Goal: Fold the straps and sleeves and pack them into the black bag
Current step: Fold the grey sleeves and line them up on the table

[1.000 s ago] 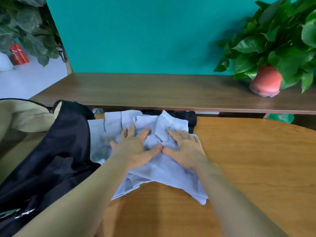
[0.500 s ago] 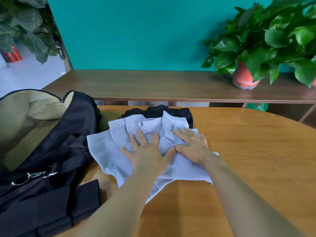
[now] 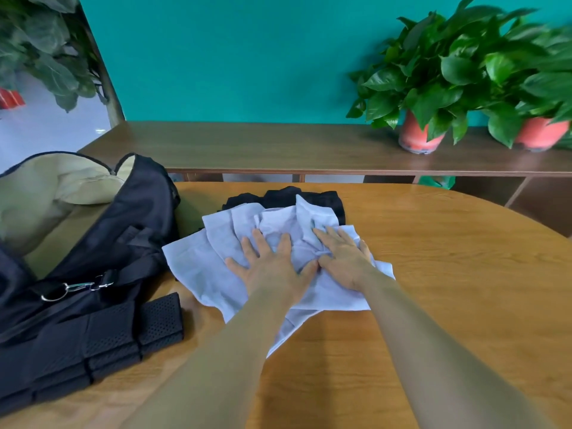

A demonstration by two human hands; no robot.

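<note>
A crumpled pale blue garment [image 3: 207, 261] lies on the round wooden table [image 3: 448, 274]. My left hand [image 3: 272, 267] lies flat on its middle with fingers spread. Beside it, my right hand [image 3: 343, 258] presses the garment's right part, fingers straight. A folded black garment [image 3: 284, 196] sits under the blue one's far edge, mostly hidden. The black bag [image 3: 102, 236] lies open at the left, showing its beige lining [image 3: 40, 196]. Its padded strap [image 3: 123, 332] and metal clip [image 3: 74, 287] rest on the table near me.
A long brown bench [image 3: 278, 147] runs behind the table against a teal wall. Two potted plants in red pots [image 3: 418, 140] stand on its right end. Another leafy plant [image 3: 46, 57] hangs at the top left.
The view has shifted right and down, so more of the bag's strap and a second pot show. Both hands stay flat on the blue garment, nearly unmoved.
</note>
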